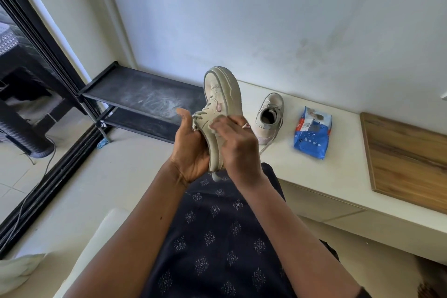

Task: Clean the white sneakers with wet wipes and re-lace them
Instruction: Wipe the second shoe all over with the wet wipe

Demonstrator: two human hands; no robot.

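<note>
**Desk:** Head view, item by item. Hands first.

**Operator:** Item 1, left hand (191, 152): I log it cupped under the held sneaker (223, 94). The fingers wrap round the heel end and the thumb stands free, pointing up.
Item 2, right hand (238, 145): the fingers are bent over the side of the sole. Their tips press what I take for a pale wet wipe (216, 120) against the shoe, and only a small patch of it shows beneath them.

**Desk:** And the shoes themselves?

**Operator:** Item 3, held sneaker: it is in the air before the person's lap, above a dark garment (217, 237) with a pale diamond print. The toe points up and away, the sole is turned right, and laces show at the upper. There is a pink patch on the side, with no brand mark I can read.
Item 4, second sneaker (269, 113): it stands upright on the white ledge (343, 176) with its opening toward the camera. One lace (266, 144) trails over the front edge.

**Desk:** Any labels?

**Operator:** Item 5, wipes pack (312, 133): blue, lying flat on the ledge just right of the second sneaker and not touching it. It has a red band, white dots and a printed panel, but the writing is too small for me to read.
Item 6, wooden board (406, 159): it lies on the right end of the ledge.
Item 7, black shoe rack (145, 97): it stands left of the ledge against the wall, and its top shelf is scuffed pale.
</note>
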